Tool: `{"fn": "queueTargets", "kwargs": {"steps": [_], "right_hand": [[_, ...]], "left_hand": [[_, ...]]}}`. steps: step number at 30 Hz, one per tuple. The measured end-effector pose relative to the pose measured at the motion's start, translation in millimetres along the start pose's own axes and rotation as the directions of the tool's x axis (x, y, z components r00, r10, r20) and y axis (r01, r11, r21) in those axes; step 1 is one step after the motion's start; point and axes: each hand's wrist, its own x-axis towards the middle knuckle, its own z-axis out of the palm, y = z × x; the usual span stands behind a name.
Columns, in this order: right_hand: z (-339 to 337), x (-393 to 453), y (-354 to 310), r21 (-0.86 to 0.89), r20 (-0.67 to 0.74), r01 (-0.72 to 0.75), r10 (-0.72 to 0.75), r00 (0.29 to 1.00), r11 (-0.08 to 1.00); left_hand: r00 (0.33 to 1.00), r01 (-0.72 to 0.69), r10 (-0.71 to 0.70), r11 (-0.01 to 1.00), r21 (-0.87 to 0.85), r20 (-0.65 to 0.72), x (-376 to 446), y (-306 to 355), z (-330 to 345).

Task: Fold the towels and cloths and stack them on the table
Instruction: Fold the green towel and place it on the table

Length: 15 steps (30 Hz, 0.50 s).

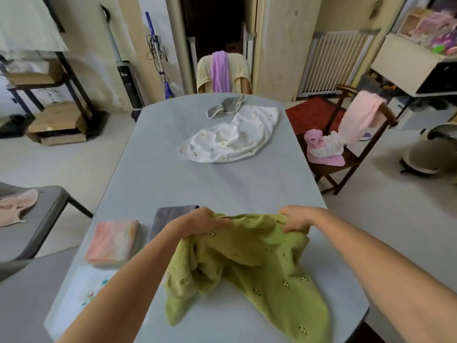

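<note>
So we're standing at the near end of the table (247, 184), and the green towel (249, 263) takes up most of that end. It's bunched, not flat. Its top edge runs left to right between our hands, and the rest trails back toward us and off to the near right corner, so the long axis goes roughly from the hands down to that corner.

Our left hand (201, 219) has its fingers curled round the top edge on the left, and our right hand (296, 219) pinches the same edge on the right. Both sit about level, neither really nearer, so we reckon the next move is spreading that edge out square.

Along the near left edge sits the folded pink cloth (113, 241), with a folded grey one (168, 216) just beside it, partly under our left wrist. Further up, toward the far end, the white cloth (230, 137) lies crumpled, with a small grey cloth (226, 106) past it.
</note>
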Motion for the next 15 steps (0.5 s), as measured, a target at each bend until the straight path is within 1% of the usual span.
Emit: {"fn": "queueTargets", "kwargs": {"steps": [2,3,4,5,6,7,8,9,10,11,12,13,15], "right_hand": [[3,0,2,0.039,0.210,-0.105,0.095,0.973,0.994],[1,-1,4,0.023,0.264,-0.153,0.141,0.954,0.988],[-2,0,7,-0.033,0.277,-0.180,0.182,0.944,0.983],[-5,0,7,-0.115,0.251,-0.184,0.208,0.945,0.976],[-7,0,6,-0.226,0.187,-0.177,0.221,0.957,0.958],[-8,1,2,-0.327,0.077,-0.162,0.197,0.977,0.931],[-9,5,-2,-0.394,-0.064,-0.157,0.144,0.988,0.906],[-14,10,-6,-0.401,-0.189,-0.168,0.098,0.977,0.900],[-23,14,-11,-0.358,-0.300,-0.170,0.059,0.952,0.918],[-35,15,-18,-0.301,-0.424,-0.147,0.006,0.906,0.942],[-48,15,-26,-0.251,-0.553,-0.108,-0.051,0.832,0.962],[-62,12,-34,-0.213,-0.674,-0.066,-0.098,0.732,0.975],[-84,6,-44,-0.166,-0.836,0.003,-0.142,0.530,0.986]], "left_hand": [[0.996,0.030,-0.035,0.997,0.067,0.080,-2,-4,4],[0.995,0.026,-0.034,0.996,0.090,0.095,-2,-3,5],[0.996,0.009,-0.017,0.996,0.090,0.093,-1,-2,5],[0.997,-0.017,0.012,0.997,0.077,0.074,0,-1,5],[0.998,-0.049,0.046,0.997,0.060,0.041,2,-1,5],[0.997,-0.079,0.080,0.996,0.034,-0.018,3,-1,3],[0.989,-0.106,0.105,0.994,-0.001,-0.102,4,0,-1],[0.971,-0.132,0.121,0.990,-0.041,-0.206,5,2,-8],[0.939,-0.160,0.123,0.983,-0.092,-0.320,4,5,-19],[0.895,-0.194,0.114,0.970,-0.148,-0.430,2,11,-32],[0.845,-0.240,0.102,0.950,-0.200,-0.525,-2,19,-46],[0.792,-0.296,0.102,0.927,-0.231,-0.602,-7,27,-59],[0.709,-0.399,0.142,0.888,-0.228,-0.691,-18,42,-76]]}}
